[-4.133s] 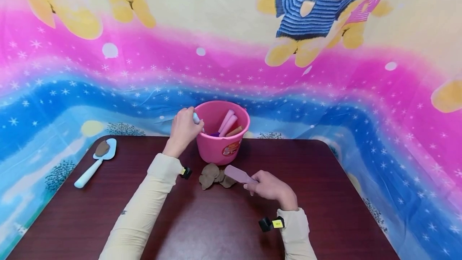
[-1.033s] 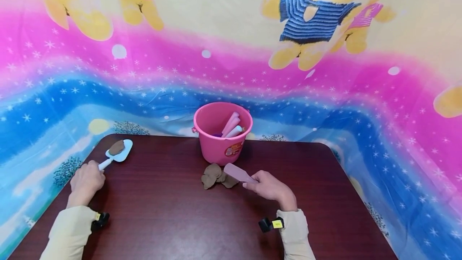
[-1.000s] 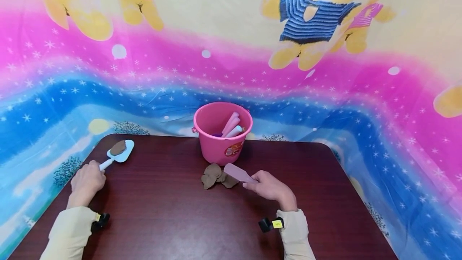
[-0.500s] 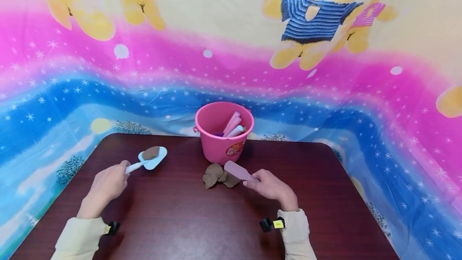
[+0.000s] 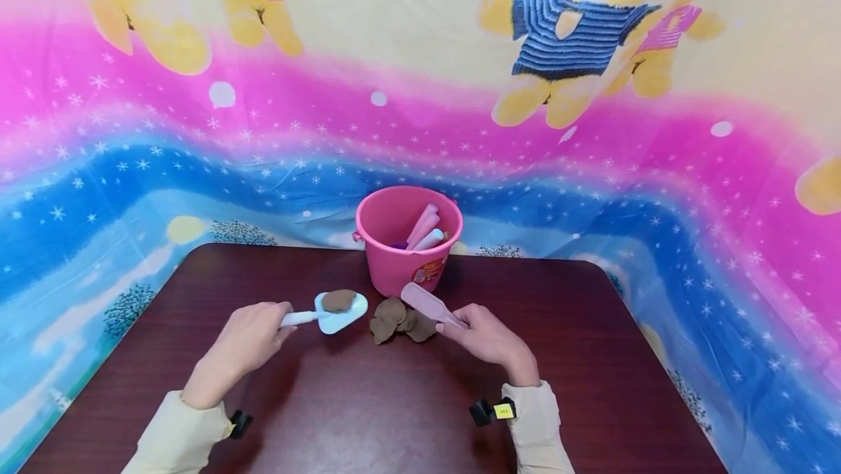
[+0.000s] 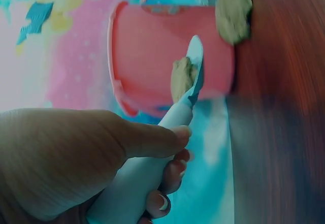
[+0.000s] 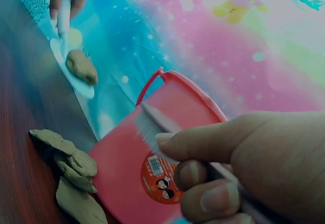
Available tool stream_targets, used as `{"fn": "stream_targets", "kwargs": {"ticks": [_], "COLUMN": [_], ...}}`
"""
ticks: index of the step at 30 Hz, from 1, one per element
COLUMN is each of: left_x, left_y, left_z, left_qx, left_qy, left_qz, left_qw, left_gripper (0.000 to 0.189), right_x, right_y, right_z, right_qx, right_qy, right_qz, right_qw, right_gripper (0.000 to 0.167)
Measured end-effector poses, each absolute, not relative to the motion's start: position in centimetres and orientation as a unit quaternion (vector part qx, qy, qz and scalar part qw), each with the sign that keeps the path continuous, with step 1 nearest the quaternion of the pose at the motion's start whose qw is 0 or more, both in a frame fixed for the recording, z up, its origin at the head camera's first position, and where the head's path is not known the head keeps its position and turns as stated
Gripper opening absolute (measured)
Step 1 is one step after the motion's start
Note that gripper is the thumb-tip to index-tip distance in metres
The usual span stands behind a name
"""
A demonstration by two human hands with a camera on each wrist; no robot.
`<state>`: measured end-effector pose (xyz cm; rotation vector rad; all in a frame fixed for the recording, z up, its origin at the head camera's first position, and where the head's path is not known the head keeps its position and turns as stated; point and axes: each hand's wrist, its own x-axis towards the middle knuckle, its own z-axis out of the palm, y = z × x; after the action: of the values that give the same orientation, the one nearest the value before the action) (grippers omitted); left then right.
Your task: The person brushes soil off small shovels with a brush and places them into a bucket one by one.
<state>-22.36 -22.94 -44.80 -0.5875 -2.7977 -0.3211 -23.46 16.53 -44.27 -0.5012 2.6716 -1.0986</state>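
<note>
In the head view my left hand (image 5: 246,339) grips the white handle of a light-blue toy shovel (image 5: 346,318). A lump of brown clay (image 5: 338,301) rides on its blade, above the table and just left of a pile of flattened clay pieces (image 5: 390,315). My right hand (image 5: 486,337) holds a mauve toy spatula (image 5: 425,303) by its handle, thumb on top in the right wrist view. Its blade hangs over the pile's right part, in front of the pink bucket (image 5: 388,274); part of the handle is hidden in the hand.
Several tool handles (image 5: 423,229), pink and white, lean inside the bucket, which stands near the back edge of the dark wooden table (image 5: 394,408). A printed cloth (image 5: 296,189) hangs behind and along both sides.
My left hand left the bucket, took the shovel at the far left, and carried it with its clay rightward to the pile. A white handle now leans in the bucket. The spatula has lifted slightly.
</note>
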Motion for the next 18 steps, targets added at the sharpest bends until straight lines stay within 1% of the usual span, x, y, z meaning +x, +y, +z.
{"fn": "stream_targets", "kwargs": {"ticks": [4, 8, 12, 18], "left_x": [-22.6, -23.0, -23.7, -24.5], "left_y": [-21.0, -19.0, -17.0, -14.7], "left_z": [-44.5, -43.8, -42.9, -41.6], "left_qx": [-0.236, -0.270, -0.294, -0.311], "left_qy": [-0.959, -0.952, -0.946, -0.938], "left_qz": [-0.106, -0.104, -0.112, -0.132], "left_qw": [0.118, 0.099, 0.082, 0.082], "left_gripper": [0.021, 0.017, 0.014, 0.014], "right_x": [-23.5, -23.4, -22.9, -22.0], "right_y": [15.9, 15.0, 13.8, 11.9], "right_z": [-44.2, -44.0, -43.7, -43.0], "right_qx": [-0.179, -0.188, -0.200, -0.208], "right_qy": [0.897, 0.888, 0.877, 0.867], "right_qz": [-0.396, -0.415, -0.431, -0.447], "right_qw": [0.085, 0.071, 0.072, 0.070], "right_gripper": [0.026, 0.027, 0.026, 0.029]}}
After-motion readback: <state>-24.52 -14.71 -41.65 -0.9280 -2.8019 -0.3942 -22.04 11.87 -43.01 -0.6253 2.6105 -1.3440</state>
